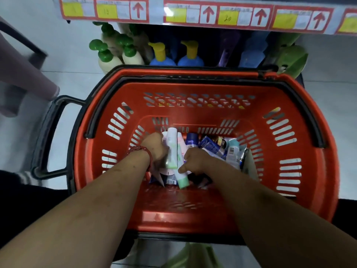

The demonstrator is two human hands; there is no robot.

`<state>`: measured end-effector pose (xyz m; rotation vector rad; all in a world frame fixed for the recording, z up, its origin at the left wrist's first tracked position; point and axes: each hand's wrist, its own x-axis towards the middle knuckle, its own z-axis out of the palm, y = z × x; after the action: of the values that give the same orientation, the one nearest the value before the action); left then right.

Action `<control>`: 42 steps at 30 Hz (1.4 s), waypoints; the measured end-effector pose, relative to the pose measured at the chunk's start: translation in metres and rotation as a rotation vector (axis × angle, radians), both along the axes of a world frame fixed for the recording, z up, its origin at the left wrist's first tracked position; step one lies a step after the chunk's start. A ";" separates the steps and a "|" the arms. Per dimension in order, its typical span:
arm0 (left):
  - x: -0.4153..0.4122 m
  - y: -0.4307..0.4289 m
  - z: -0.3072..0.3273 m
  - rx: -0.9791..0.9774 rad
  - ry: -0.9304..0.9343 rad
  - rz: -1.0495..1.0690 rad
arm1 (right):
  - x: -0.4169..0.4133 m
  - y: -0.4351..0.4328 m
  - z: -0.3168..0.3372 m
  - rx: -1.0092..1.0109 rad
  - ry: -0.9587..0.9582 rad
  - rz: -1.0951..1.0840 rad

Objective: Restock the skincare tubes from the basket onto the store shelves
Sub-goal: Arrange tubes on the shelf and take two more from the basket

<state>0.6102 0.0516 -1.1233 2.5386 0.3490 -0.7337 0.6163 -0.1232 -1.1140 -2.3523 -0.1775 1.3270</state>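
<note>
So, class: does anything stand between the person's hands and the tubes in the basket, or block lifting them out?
Nothing visible does. The left hand holds a white tube and the right hand pinches the green-capped tube. The red basket is open on top, its black handles lying down along the rim.

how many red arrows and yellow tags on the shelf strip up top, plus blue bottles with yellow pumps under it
red arrows: 4
yellow tags: 6, the last cut off at the frame edge
blue bottles with yellow pumps: 2
total: 12
</note>
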 end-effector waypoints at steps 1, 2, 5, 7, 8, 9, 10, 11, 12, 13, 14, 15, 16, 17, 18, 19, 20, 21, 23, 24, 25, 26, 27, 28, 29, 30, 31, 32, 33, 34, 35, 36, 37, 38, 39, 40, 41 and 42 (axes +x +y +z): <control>0.004 -0.003 -0.004 0.018 0.010 -0.001 | -0.002 0.002 -0.007 -0.012 0.024 0.006; 0.008 -0.007 -0.007 0.028 0.022 -0.002 | -0.003 0.003 -0.012 -0.027 0.048 0.009; 0.020 -0.016 -0.014 0.035 0.042 -0.012 | -0.007 0.004 -0.024 -0.043 0.113 0.030; 0.024 -0.018 -0.021 0.048 0.046 -0.009 | -0.011 0.004 -0.028 -0.034 0.155 0.006; 0.024 -0.018 -0.023 0.051 0.054 -0.009 | -0.013 0.005 -0.029 -0.033 0.165 -0.011; 0.024 -0.017 -0.026 0.042 0.065 -0.004 | -0.015 0.007 -0.030 -0.038 0.160 -0.021; 0.025 -0.017 -0.028 0.025 0.073 0.000 | -0.016 0.009 -0.030 -0.044 0.147 -0.025; 0.025 -0.018 -0.028 0.001 0.086 0.008 | -0.018 0.010 -0.031 -0.048 0.133 -0.023; 0.025 -0.018 -0.029 -0.031 0.096 0.018 | -0.018 0.012 -0.030 -0.053 0.116 -0.014; 0.025 -0.019 -0.029 -0.059 0.102 0.027 | -0.019 0.013 -0.028 -0.057 0.100 -0.003; 0.024 -0.019 -0.029 -0.073 0.113 0.027 | -0.019 0.014 -0.027 -0.056 0.100 -0.001; 0.024 -0.020 -0.029 -0.078 0.122 0.019 | -0.019 0.015 -0.027 -0.052 0.111 -0.006; 0.024 -0.021 -0.027 -0.079 0.121 0.010 | -0.019 0.015 -0.025 -0.049 0.121 -0.018; 0.023 -0.021 -0.025 -0.079 0.116 0.016 | -0.019 0.015 -0.025 -0.040 0.137 -0.042; 0.023 -0.020 -0.023 -0.080 0.101 0.034 | -0.018 0.014 -0.025 -0.025 0.156 -0.081; 0.023 -0.019 -0.019 -0.085 0.087 0.058 | -0.016 0.012 -0.025 -0.011 0.182 -0.135; 0.023 -0.018 -0.015 -0.093 0.068 0.077 | -0.015 0.010 -0.024 0.016 0.207 -0.201; 0.021 -0.017 -0.010 -0.110 0.048 0.092 | -0.013 0.006 -0.021 0.041 0.215 -0.265; 0.015 -0.016 0.000 -0.161 0.017 0.130 | -0.011 -0.001 -0.015 0.083 0.183 -0.389; 0.012 -0.015 0.007 -0.188 0.003 0.152 | -0.009 -0.004 -0.011 0.107 0.135 -0.444; 0.010 -0.014 0.013 -0.214 -0.006 0.174 | -0.007 -0.008 -0.009 0.123 0.073 -0.492; 0.007 -0.012 0.021 -0.247 -0.014 0.195 | -0.005 -0.012 -0.004 0.139 0.014 -0.538; 0.005 -0.009 0.027 -0.296 -0.017 0.220 | -0.004 -0.016 0.002 0.157 -0.030 -0.586; 0.003 -0.005 0.035 -0.357 -0.011 0.247 | -0.003 -0.021 0.010 0.197 -0.068 -0.654; 0.002 0.000 0.043 -0.418 0.002 0.272 | -0.003 -0.024 0.021 0.243 -0.100 -0.736; 0.000 0.005 0.052 -0.463 0.030 0.286 | -0.003 -0.027 0.035 0.305 -0.125 -0.820; -0.004 0.010 0.064 -0.492 0.046 0.292 | -0.004 -0.031 0.048 0.364 -0.139 -0.895; -0.008 0.014 0.076 -0.504 0.052 0.293 | -0.005 -0.033 0.061 0.427 -0.120 -0.959; -0.011 0.017 0.087 -0.515 0.050 0.296 | -0.006 -0.035 0.074 0.487 -0.104 -1.020; -0.014 0.018 0.102 -0.533 0.036 0.300 | -0.006 -0.037 0.085 0.524 -0.104 -1.062; -0.017 0.019 0.114 -0.554 0.014 0.310 | -0.005 -0.038 0.092 0.550 -0.126 -1.086; -0.019 0.021 0.129 -0.573 -0.015 0.330 | -0.005 -0.039 0.105 0.566 -0.175 -1.086; -0.020 0.022 0.143 -0.596 -0.042 0.351 | -0.004 -0.041 0.117 0.589 -0.223 -1.080; -0.021 0.023 0.157 -0.611 -0.069 0.365 | -0.003 -0.044 0.129 0.619 -0.258 -1.066; -0.020 0.024 0.172 -0.623 -0.107 0.373 | -0.002 -0.046 0.142 0.653 -0.283 -1.059; -0.020 0.025 0.187 -0.633 -0.146 0.377 | 0.000 -0.047 0.154 0.691 -0.299 -1.041; -0.019 0.026 0.204 -0.654 -0.183 0.384 | 0.001 -0.049 0.168 0.731 -0.315 -1.023; -0.020 0.026 0.221 -0.699 -0.203 0.403 | 0.003 -0.050 0.180 0.769 -0.329 -1.007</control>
<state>0.5899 0.0775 -0.9025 1.7848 0.4258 -0.3492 0.6190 -0.1737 -0.9335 -1.5640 0.3189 0.2819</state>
